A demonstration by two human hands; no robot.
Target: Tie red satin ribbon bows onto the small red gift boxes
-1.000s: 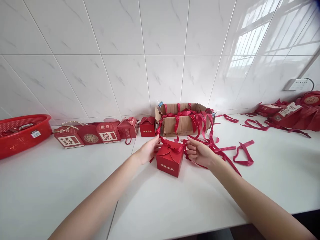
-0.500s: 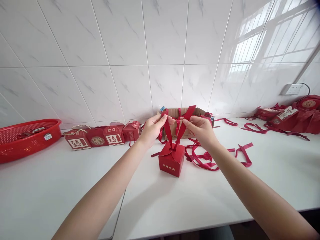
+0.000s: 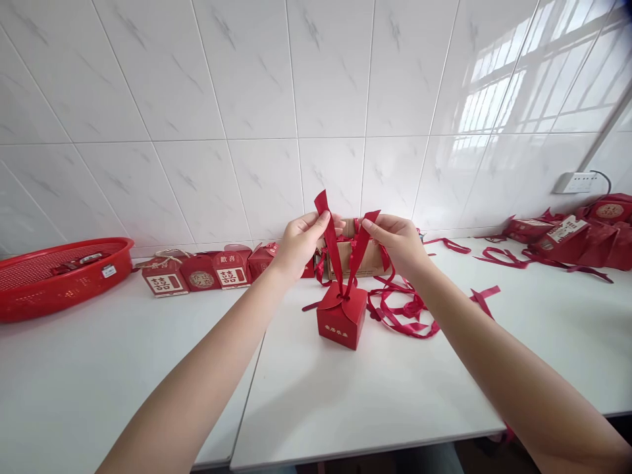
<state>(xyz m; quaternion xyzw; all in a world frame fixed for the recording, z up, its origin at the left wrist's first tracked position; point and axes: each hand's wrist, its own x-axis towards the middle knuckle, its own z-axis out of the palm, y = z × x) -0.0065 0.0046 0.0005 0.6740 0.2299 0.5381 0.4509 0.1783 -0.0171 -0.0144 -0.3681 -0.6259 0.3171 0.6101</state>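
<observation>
A small red gift box with gold lettering stands on the white counter in front of me. A red ribbon runs up from its top in two strands. My left hand pinches the left strand above the box. My right hand pinches the right strand at the same height. Both strands are pulled taut and meet in a V at the box's folded top.
Behind the box stands an open cardboard box draped with ribbons, and loose red ribbons lie to its right. A row of red gift boxes lines the wall at left. A red basket sits far left, red bags far right.
A second ago both hands were low beside the box. They took the ribbon ends and lifted them above the box, and now hold them slightly higher and tauter.
</observation>
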